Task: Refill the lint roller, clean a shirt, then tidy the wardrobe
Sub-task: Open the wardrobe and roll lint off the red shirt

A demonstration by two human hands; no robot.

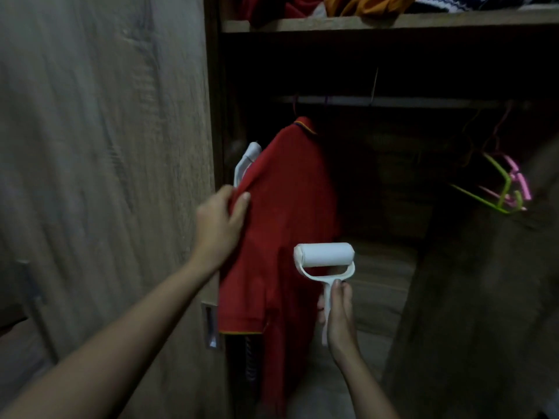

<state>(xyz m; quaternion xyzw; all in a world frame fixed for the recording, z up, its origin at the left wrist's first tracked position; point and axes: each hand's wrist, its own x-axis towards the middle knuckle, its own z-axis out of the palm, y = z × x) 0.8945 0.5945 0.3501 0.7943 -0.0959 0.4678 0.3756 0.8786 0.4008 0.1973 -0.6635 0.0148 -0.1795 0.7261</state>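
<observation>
A red shirt (287, 213) hangs from the wardrobe rail (393, 101) on a white hanger (246, 160) whose end sticks out at the shirt's left shoulder. My left hand (219, 220) pinches the shirt's left edge just below that shoulder. My right hand (337, 316) grips the handle of a white lint roller (325, 257). The roller head is upright, just right of the shirt's lower half, close to the fabric; whether it touches I cannot tell.
The wardrobe door (106, 176) stands open at the left with a metal recessed handle (210, 325). Folded clothes (348, 6) lie on the shelf above. Green and pink empty hangers (505, 189) hang at the right. A second door edge (484, 297) is at the right.
</observation>
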